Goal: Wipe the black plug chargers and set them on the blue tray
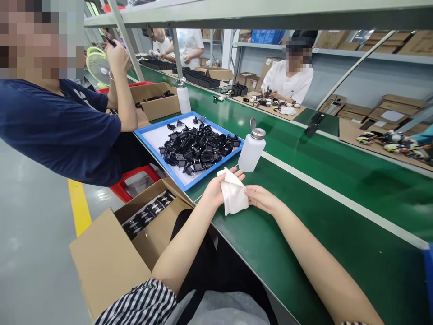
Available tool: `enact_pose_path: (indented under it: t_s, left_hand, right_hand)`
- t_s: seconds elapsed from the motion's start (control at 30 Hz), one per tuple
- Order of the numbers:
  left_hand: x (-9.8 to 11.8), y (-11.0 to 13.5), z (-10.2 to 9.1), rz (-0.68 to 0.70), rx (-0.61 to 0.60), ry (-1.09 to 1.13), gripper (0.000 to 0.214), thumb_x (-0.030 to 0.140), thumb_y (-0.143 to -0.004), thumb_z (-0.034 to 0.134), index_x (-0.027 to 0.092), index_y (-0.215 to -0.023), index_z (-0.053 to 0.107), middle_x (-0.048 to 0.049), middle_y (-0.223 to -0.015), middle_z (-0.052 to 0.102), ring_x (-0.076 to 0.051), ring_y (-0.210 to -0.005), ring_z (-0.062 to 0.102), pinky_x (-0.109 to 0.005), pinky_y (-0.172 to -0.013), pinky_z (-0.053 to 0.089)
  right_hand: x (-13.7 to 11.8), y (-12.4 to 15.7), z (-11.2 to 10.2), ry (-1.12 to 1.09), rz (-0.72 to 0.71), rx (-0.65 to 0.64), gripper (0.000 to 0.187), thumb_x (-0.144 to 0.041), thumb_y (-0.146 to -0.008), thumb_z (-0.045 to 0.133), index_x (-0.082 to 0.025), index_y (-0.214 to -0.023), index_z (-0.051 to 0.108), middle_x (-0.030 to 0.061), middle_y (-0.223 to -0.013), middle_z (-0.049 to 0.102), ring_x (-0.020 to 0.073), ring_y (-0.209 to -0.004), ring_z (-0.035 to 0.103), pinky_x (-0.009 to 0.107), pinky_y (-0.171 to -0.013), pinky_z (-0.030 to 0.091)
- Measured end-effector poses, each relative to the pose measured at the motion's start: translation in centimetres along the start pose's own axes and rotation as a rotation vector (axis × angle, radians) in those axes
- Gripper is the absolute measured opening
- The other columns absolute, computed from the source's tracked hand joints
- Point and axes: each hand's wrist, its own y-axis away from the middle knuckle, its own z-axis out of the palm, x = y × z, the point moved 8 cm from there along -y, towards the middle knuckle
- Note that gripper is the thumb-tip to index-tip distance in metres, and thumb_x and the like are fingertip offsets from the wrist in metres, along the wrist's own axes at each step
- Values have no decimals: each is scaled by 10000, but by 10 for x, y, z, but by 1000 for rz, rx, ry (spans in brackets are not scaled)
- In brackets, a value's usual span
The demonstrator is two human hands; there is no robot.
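A white cloth point(234, 195) is held between my two hands above the near edge of the green conveyor belt point(304, 234). My left hand point(218, 187) cups it from the left, fingers curled under it. My right hand point(260, 197) pinches its right edge. Just beyond the cloth stands a white plastic dispenser bottle point(251, 151) with a metal top. Left of the bottle lies a blue-rimmed tray point(149, 137) bearing a heap of black plug adapters point(198, 149).
An open cardboard box point(135, 239) of black parts sits at my left knee, a red stool point(135, 180) behind it. A person in a dark blue shirt point(64, 126) sits at left. Another person point(291, 79) works across the belt. A second bottle point(183, 97) stands further up.
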Motion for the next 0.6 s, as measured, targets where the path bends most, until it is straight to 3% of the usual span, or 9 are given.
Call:
enact_pose_path:
  t_s: [0.1, 0.27, 0.4, 0.43, 0.5, 0.57, 0.6]
  left_hand:
    - [3, -2, -9, 47, 130, -105, 318, 173, -778, 319, 84, -1079, 370, -137, -1074, 502, -175, -905, 530, -317, -807, 397]
    - [18, -6, -31, 161, 277, -779, 281, 194, -758, 352, 91, -1006, 435, -112, -857, 604, -187, -774, 570, -336, -728, 423]
    - [38, 12, -37, 332, 335, -956, 232, 206, -702, 460, 143, -921, 505, -68, -900, 587, -188, -929, 496, -310, -852, 323]
    - [42, 20, -28, 405, 272, -1013, 207, 228, -714, 443, 158, -892, 523, -51, -923, 579, -174, -951, 479, -288, -864, 307]
    - [39, 35, -2, 504, 21, -1153, 208, 285, -719, 432, 176, -854, 547, -21, -923, 577, -156, -923, 488, -251, -832, 329]
    - [24, 47, 19, 472, -226, -1282, 267, 329, -650, 521, 187, -874, 550, -2, -885, 587, -150, -832, 522, -228, -737, 379]
    - [18, 50, 22, 412, -270, -1313, 316, 335, -604, 569, 189, -883, 548, 5, -850, 593, -145, -771, 535, -218, -674, 396]
  right_hand:
    - [2, -1, -4, 110, 19, 112, 261, -302, -504, 679, -133, -689, 603, 15, -637, 597, 130, -605, 537, 253, -588, 404]
    - [-15, 6, 2, 309, -119, 164, 235, -322, -545, 626, -153, -708, 623, 45, -773, 606, 208, -792, 528, 349, -732, 378]
    - [-38, 19, 6, 641, -298, 217, 162, -319, -573, 597, -183, -651, 638, 76, -1042, 513, 260, -1076, 340, 384, -881, 257]
    - [-41, 22, 6, 694, -325, 233, 149, -317, -586, 587, -194, -652, 639, 71, -1067, 496, 255, -1097, 315, 383, -904, 226]
    - [-47, 26, 6, 757, -359, 247, 135, -312, -598, 576, -207, -654, 640, 65, -1029, 518, 250, -1071, 351, 389, -927, 182]
    - [-49, 29, 7, 768, -376, 237, 130, -314, -595, 577, -205, -632, 636, 61, -918, 568, 251, -981, 436, 403, -908, 211]
    - [-49, 29, 8, 743, -371, 225, 138, -322, -590, 579, -199, -621, 632, 57, -845, 589, 249, -912, 480, 408, -870, 264]
